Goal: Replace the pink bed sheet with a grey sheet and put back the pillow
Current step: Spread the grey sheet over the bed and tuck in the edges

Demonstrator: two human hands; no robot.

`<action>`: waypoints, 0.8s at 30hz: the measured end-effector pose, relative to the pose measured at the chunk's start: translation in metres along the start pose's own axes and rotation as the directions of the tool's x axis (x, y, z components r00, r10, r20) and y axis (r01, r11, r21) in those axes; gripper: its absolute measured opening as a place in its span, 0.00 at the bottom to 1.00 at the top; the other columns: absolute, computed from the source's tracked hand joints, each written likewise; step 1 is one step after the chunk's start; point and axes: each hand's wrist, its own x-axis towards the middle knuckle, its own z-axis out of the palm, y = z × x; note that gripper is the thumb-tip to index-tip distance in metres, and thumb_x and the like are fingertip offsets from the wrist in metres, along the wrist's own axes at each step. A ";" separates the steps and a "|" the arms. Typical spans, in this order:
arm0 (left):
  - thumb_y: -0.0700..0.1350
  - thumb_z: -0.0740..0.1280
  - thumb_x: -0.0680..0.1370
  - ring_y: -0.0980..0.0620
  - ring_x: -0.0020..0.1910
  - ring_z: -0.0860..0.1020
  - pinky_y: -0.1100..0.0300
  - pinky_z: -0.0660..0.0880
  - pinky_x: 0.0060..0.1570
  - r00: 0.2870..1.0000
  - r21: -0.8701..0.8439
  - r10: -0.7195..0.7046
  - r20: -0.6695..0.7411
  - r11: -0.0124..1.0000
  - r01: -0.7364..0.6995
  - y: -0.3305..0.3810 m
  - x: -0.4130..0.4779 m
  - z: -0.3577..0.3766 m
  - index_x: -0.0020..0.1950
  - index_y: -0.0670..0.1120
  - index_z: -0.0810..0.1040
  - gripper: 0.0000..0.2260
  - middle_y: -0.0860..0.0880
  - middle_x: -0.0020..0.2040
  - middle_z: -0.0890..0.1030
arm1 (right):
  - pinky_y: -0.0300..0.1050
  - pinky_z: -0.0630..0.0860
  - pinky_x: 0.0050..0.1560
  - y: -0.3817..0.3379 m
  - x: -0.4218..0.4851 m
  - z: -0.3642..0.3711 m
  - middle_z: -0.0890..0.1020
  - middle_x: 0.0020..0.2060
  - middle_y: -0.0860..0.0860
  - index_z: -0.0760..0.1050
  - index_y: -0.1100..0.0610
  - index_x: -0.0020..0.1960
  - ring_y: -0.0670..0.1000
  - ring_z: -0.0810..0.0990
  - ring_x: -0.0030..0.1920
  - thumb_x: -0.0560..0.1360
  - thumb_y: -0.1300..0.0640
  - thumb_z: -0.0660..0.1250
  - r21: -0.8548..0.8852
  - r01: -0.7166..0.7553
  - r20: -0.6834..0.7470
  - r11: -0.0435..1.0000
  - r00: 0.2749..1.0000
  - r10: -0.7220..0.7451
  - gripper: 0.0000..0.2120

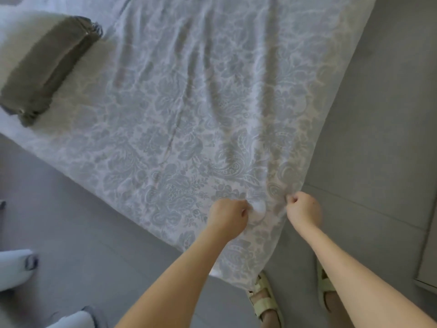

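Note:
A pale sheet (194, 110) with a grey floral pattern and a faint pink tint lies spread over the bed, wrinkled along its length. Its near corner hangs over the bed's edge toward the floor. My left hand (228, 216) grips a bunch of this sheet near that corner. My right hand (305, 209) grips the sheet's right edge a little to the side. A folded grey-brown cloth (47, 65) rests on the bed at the upper left, partly on a white pillow-like shape (14, 29).
Grey tiled floor (369, 143) runs along the bed's right side and lower left. My feet in pale green sandals (264, 301) stand at the bed's corner. White bundled fabric (14, 268) lies on the floor at the lower left. A cabinet edge (428, 268) shows at the right.

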 end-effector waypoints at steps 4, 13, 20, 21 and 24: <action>0.46 0.55 0.81 0.47 0.57 0.73 0.59 0.68 0.53 0.992 -0.010 -0.024 -0.122 1.000 0.023 0.005 0.014 -0.010 0.63 0.47 0.76 0.14 0.48 0.58 0.78 | 0.48 0.56 0.30 0.021 -0.005 -0.001 0.66 0.25 0.51 0.60 0.56 0.29 0.55 0.65 0.30 0.79 0.58 0.60 0.029 0.056 -0.034 0.998 0.998 -0.055 0.21; 0.50 0.55 0.82 0.46 0.76 0.48 0.53 0.63 0.68 0.998 0.037 -0.057 0.030 0.998 0.056 0.017 0.060 -0.025 0.77 0.56 0.54 0.23 0.51 0.78 0.52 | 0.46 0.66 0.38 0.001 0.052 -0.032 0.77 0.37 0.59 0.71 0.59 0.33 0.60 0.79 0.47 0.78 0.51 0.62 0.156 -0.121 0.142 0.980 0.985 0.099 0.17; 0.52 0.52 0.82 0.45 0.77 0.44 0.54 0.63 0.68 0.997 0.024 -0.069 0.027 0.997 0.068 0.055 0.135 -0.052 0.78 0.55 0.48 0.25 0.54 0.78 0.47 | 0.53 0.69 0.66 -0.035 0.163 -0.066 0.66 0.71 0.55 0.58 0.62 0.74 0.58 0.68 0.69 0.75 0.38 0.62 0.596 -0.352 0.326 0.722 0.927 0.183 0.38; 0.53 0.52 0.82 0.44 0.77 0.44 0.54 0.63 0.68 0.996 0.011 -0.087 0.033 0.996 0.086 0.060 0.147 -0.058 0.78 0.55 0.47 0.25 0.54 0.78 0.47 | 0.51 0.69 0.63 -0.038 0.174 -0.067 0.68 0.70 0.55 0.60 0.63 0.74 0.57 0.69 0.68 0.76 0.39 0.62 0.625 -0.366 0.351 0.689 0.921 0.170 0.36; 0.54 0.53 0.82 0.42 0.76 0.42 0.50 0.63 0.68 0.983 -0.051 -0.147 0.109 0.987 0.154 0.075 0.183 -0.069 0.78 0.55 0.45 0.26 0.55 0.78 0.45 | 0.49 0.74 0.49 -0.044 0.194 -0.065 0.79 0.56 0.57 0.75 0.62 0.59 0.58 0.78 0.56 0.77 0.43 0.64 0.661 -0.366 0.390 0.656 0.913 0.116 0.23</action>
